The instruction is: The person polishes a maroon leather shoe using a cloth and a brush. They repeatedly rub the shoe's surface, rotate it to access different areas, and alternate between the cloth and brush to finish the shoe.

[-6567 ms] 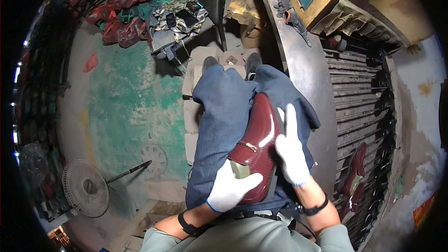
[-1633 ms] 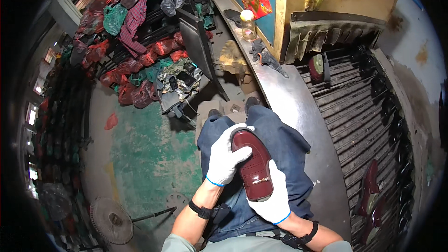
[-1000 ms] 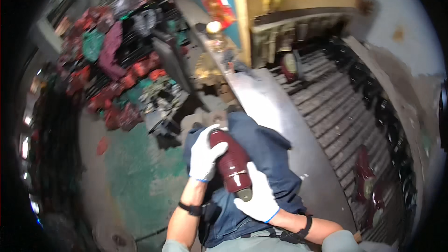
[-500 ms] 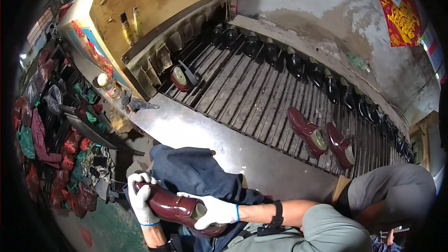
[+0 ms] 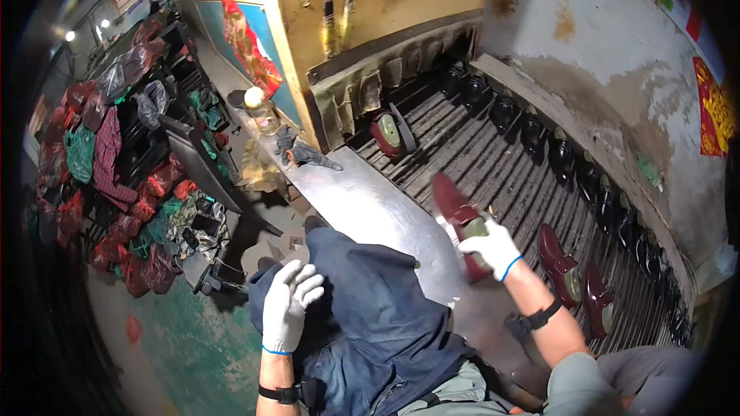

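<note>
While the left hand [image 5: 285, 304] sits bare-palmed over the lap, the right hand [image 5: 493, 248] holds a burgundy shoe [image 5: 453, 204] at the bench edge

Where the steel bench [image 5: 362, 196] meets the barred rack [image 5: 505, 199], its long edge runs diagonally beneath the held shoe. Bare bars stretch from the shoe toward the row of black shoes [image 5: 532, 139] along the far ledge [image 5: 586, 160]. On the right, two more burgundy shoes, one nearer [image 5: 556, 258] and one farther right [image 5: 597, 304], narrow the room beside the right wrist. Dark blue trousers [image 5: 378, 277] border the bench on the near side.

The right fingers are clamped on the heel end of the held shoe, beside its pale green opening; the toe points away from the person. The left fingers are apart and slightly curled, well clear of the shoe.

Both hands wear white knit gloves with blue cuffs. The shoe's upper is glossy with a rounded toe, slightly blurred. The bench is smooth and bright with glare; the bars are dark and grimy. A limp grey glove [image 5: 304, 154] lies near a clear jar [image 5: 260, 112] with a pale lid.
</note>
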Demonstrator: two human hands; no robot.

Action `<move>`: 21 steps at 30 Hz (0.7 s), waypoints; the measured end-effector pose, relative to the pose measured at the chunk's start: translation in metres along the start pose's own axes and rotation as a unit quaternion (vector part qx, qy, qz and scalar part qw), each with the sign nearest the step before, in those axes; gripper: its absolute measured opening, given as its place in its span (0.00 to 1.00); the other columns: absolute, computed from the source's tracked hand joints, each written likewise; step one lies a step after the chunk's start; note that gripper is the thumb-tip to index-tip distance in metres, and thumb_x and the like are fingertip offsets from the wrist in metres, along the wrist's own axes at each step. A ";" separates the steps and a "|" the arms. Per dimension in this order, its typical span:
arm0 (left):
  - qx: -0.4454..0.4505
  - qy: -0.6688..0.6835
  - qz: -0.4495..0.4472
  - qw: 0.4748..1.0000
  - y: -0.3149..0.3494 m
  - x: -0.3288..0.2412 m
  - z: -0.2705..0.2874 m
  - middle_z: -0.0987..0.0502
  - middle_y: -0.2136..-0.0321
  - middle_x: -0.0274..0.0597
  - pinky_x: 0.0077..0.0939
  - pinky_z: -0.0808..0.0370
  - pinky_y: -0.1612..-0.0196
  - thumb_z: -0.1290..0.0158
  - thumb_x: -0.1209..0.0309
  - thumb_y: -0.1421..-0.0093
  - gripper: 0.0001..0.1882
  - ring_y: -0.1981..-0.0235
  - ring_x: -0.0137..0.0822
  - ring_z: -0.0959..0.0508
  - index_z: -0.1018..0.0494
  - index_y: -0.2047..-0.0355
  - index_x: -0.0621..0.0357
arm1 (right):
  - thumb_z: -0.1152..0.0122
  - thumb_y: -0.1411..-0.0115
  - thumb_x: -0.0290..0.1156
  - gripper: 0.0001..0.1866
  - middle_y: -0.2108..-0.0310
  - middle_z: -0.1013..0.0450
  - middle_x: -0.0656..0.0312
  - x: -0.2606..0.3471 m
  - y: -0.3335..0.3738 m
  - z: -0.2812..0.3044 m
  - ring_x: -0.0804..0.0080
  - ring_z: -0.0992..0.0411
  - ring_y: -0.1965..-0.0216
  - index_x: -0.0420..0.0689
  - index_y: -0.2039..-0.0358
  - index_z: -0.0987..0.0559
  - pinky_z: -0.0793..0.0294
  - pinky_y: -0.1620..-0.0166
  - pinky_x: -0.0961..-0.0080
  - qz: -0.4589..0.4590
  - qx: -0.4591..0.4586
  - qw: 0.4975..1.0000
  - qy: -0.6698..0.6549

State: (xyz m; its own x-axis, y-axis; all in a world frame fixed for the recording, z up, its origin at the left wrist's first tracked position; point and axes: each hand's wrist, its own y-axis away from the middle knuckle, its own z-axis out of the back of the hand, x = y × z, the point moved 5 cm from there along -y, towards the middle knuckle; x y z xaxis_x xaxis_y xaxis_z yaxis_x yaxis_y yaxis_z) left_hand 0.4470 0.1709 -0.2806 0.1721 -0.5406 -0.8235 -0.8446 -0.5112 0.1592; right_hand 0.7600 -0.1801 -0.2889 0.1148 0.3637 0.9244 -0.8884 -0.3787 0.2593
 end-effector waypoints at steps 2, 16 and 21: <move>0.020 -0.007 0.007 1.000 0.003 0.008 0.018 0.23 0.37 0.59 0.44 0.18 0.36 0.42 0.55 0.23 0.35 0.40 0.51 0.18 0.35 0.27 0.67 | 0.19 0.52 0.28 0.46 0.51 0.16 0.55 -0.029 -0.044 0.045 0.69 0.20 0.54 0.37 0.30 0.25 0.18 0.48 0.68 0.013 -0.061 0.996 0.060; -0.004 0.080 0.008 0.997 -0.009 0.022 0.016 0.20 0.41 0.62 0.48 0.18 0.38 0.36 0.59 0.28 0.33 0.44 0.54 0.15 0.31 0.31 0.68 | 0.25 0.46 0.35 0.55 0.28 0.37 0.34 -0.003 -0.141 -0.105 0.36 0.40 0.25 0.40 0.20 0.41 0.37 0.24 0.49 0.211 -0.158 0.924 0.278; -0.008 0.080 0.013 0.997 -0.010 0.019 0.015 0.20 0.41 0.63 0.49 0.19 0.36 0.34 0.61 0.29 0.34 0.42 0.55 0.16 0.31 0.31 0.68 | 0.28 0.46 0.36 0.56 0.29 0.35 0.31 -0.007 -0.288 -0.133 0.32 0.35 0.28 0.41 0.18 0.44 0.32 0.25 0.51 0.133 -0.192 0.940 0.247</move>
State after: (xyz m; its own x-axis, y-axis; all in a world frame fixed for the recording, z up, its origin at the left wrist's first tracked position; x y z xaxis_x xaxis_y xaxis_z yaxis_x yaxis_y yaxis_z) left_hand 0.4513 0.1757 -0.3063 0.2305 -0.6525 -0.7219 -0.8415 -0.5062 0.1889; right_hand 0.9558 0.0396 -0.4073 -0.2712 0.6864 0.6748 -0.9622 -0.2118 -0.1712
